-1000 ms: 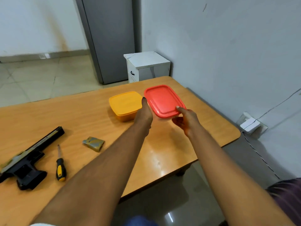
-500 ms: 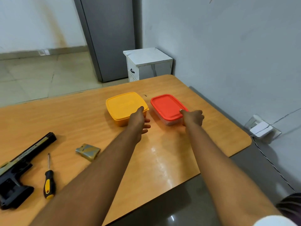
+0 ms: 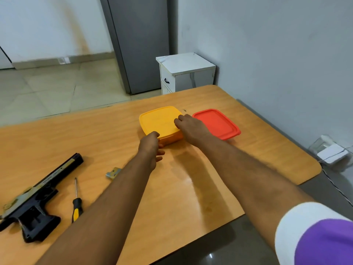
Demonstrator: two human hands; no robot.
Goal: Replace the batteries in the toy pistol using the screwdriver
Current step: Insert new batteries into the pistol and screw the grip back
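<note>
Both hands on square yellow plastic lidded box (image 3: 160, 122), mid-counter. Left hand (image 3: 150, 145): thumb hooked at near lid corner, fingers loosely curled below. Right hand (image 3: 191, 127): fingers curled over right lid edge. Judgement: pin base, peel 1 corner upward. Black toy pistol (image 3: 32, 199) and yellow-black screwdriver (image 3: 77, 204) lie far left, untouched.
</note>
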